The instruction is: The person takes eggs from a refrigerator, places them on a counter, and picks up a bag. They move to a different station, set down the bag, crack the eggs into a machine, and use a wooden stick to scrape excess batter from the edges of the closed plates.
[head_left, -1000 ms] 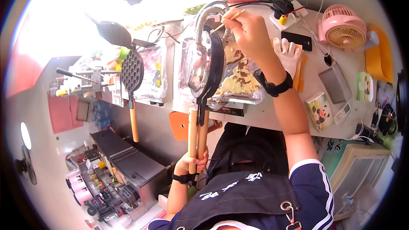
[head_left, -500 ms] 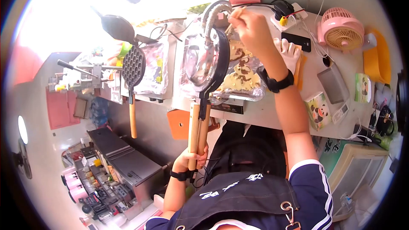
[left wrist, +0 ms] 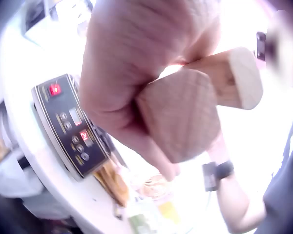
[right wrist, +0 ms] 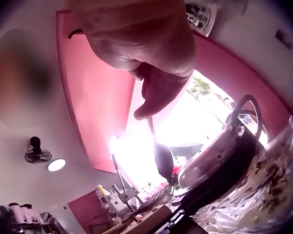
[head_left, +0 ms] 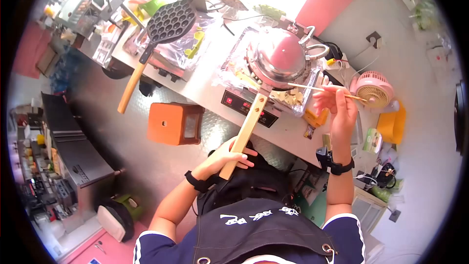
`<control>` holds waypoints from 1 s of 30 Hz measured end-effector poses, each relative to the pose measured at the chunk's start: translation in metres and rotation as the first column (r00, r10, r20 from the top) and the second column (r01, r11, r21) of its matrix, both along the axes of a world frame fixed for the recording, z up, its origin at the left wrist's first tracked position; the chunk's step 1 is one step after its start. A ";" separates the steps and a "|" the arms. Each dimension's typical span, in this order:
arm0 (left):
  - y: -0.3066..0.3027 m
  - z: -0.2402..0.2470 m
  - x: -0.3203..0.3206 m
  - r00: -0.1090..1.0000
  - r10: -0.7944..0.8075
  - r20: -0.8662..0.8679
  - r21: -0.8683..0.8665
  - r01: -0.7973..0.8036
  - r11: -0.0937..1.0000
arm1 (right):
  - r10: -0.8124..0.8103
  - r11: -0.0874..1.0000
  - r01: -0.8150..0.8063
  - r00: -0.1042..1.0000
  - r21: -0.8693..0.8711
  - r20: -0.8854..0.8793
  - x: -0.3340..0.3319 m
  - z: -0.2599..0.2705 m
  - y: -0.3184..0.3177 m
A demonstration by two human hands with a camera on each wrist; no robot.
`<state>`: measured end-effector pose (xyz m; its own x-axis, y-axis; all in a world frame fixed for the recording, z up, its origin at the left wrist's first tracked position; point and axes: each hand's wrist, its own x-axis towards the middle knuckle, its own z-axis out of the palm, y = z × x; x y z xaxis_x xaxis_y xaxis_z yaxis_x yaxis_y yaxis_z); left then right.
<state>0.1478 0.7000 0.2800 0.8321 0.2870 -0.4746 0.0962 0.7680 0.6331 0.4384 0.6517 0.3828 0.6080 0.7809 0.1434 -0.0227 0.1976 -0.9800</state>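
Observation:
In the head view my left hand holds the wooden handle of a round metal waffle iron. Up close in the left wrist view, the iron's two handle ends stick out past the curled fingers, slightly apart. The iron lies nearly flat over a foil-lined tray with bits of batter and crumbs. To its right, my right hand pinches a thin wooden stick, whose tip is right at the iron's rim near the handle.
Left of it, a second waffle iron with a honeycomb plate stands unfolded, its handle jutting past the counter edge. A control panel fronts the burner. A pink fan stands at right; an orange stool is below.
The waffle iron has turned from standing on edge to nearly flat. My right hand has come back from the far side to the iron's right. The head view has swung round.

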 end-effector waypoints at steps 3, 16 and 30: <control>0.000 0.000 0.002 0.992 -0.078 -0.102 0.080 0.087 0.993 | 0.217 0.976 -0.195 0.916 -0.096 0.337 -0.007 0.004 0.036; -0.029 -0.001 0.020 0.916 0.295 -0.271 0.729 -0.005 0.685 | 0.555 0.830 -0.126 0.079 -0.544 0.828 -0.061 0.030 0.147; -0.028 0.001 0.018 0.928 0.283 -0.242 0.711 -0.029 0.703 | 0.553 0.832 -0.136 0.129 -0.538 0.823 -0.063 0.006 0.130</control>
<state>0.1654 0.6717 0.2814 0.5873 0.7472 -0.3112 0.3023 0.1542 0.9407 0.3758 0.7819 0.3890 -0.1688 0.9799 0.1065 0.9328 0.1937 -0.3039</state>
